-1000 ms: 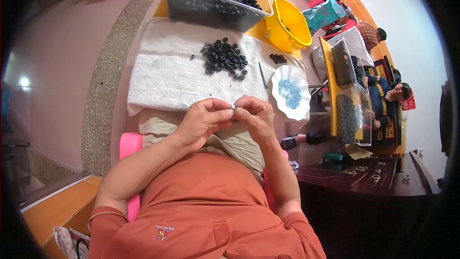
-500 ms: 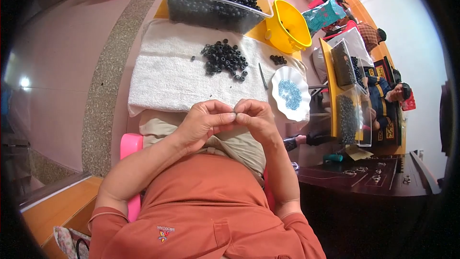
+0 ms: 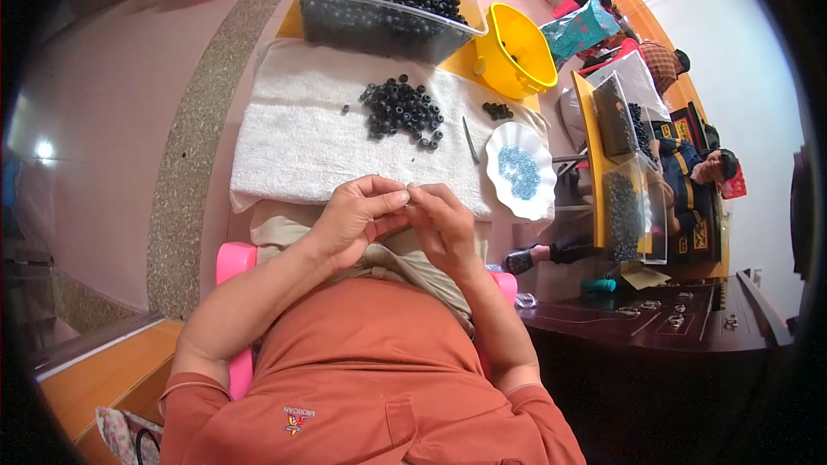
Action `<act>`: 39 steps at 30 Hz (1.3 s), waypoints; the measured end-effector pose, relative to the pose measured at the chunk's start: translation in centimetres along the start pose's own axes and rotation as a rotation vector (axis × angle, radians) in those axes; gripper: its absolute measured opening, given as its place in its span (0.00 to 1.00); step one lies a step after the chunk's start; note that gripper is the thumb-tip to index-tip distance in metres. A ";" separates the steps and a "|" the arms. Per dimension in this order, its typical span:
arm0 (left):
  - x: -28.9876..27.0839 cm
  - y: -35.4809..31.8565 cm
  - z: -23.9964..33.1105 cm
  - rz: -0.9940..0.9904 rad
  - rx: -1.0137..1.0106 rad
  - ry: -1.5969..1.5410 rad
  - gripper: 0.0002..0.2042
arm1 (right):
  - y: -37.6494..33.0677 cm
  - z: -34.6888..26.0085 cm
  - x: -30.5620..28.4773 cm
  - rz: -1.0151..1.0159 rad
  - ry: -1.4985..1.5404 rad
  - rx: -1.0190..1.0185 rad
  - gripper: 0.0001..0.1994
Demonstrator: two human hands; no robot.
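Observation:
My left hand (image 3: 351,220) and my right hand (image 3: 445,226) meet over my lap at the near edge of a white towel (image 3: 289,120). Thumb and fingers of each are pinched, tips touching; whatever sits between them is too small to make out. Beyond them on the towel lies a loose pile of black ring-shaped pieces (image 3: 401,110). To the right are a thin dark pointed tool (image 3: 470,139), a small cluster of dark pieces (image 3: 497,110) and a white wavy-rimmed dish (image 3: 506,136) holding tiny pale-blue bits (image 3: 519,172).
A clear plastic bin (image 3: 379,26) full of black pieces stands at the far side, with a yellow tub (image 3: 491,67) beside it. Rightward, another table holds clear boxes (image 3: 622,215), and people sit there. Pink chair arms (image 3: 236,263) flank me.
Both pinched hands have shifted slightly left. My right hand has turned, and its fingers now slope up toward the left fingertips.

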State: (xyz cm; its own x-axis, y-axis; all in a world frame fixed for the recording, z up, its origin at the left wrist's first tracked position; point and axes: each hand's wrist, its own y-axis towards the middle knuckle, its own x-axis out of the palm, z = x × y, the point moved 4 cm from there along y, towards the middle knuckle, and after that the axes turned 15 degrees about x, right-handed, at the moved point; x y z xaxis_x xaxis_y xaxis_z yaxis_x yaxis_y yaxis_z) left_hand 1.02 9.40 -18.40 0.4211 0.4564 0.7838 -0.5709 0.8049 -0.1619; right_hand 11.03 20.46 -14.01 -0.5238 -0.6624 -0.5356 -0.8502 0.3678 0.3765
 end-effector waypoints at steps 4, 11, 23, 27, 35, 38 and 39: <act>-0.2 0.2 -0.1 0.002 0.014 -0.015 0.06 | 0.7 2.4 -0.9 -0.171 0.302 0.302 0.12; -0.1 0.3 0.2 0.043 0.022 0.000 0.06 | 4.9 6.0 -3.9 0.074 -0.245 0.336 0.11; -0.2 0.2 0.3 0.059 0.016 0.008 0.06 | 7.3 4.9 -2.0 -0.041 -0.624 0.324 0.14; -0.2 0.3 0.3 0.052 0.012 -0.020 0.06 | 7.3 5.2 -2.0 -0.040 -0.618 0.336 0.13; -0.2 0.2 0.3 0.062 0.014 -0.008 0.07 | 7.8 5.1 -2.4 -0.102 -0.602 0.420 0.15; -0.3 0.3 0.2 0.060 0.015 0.008 0.07 | 8.2 4.7 -2.0 -0.044 -0.603 0.348 0.16; -0.3 0.3 0.2 0.058 0.021 0.009 0.06 | 8.4 4.5 -1.7 -0.038 -0.647 0.346 0.16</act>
State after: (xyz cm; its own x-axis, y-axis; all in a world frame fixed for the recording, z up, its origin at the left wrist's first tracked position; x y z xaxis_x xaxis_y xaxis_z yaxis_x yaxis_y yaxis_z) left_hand 0.60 9.45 -18.60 0.3932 0.5054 0.7680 -0.6090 0.7690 -0.1943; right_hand 4.58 27.60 -13.35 -0.3288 -0.2001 -0.9230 -0.7800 0.6085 0.1460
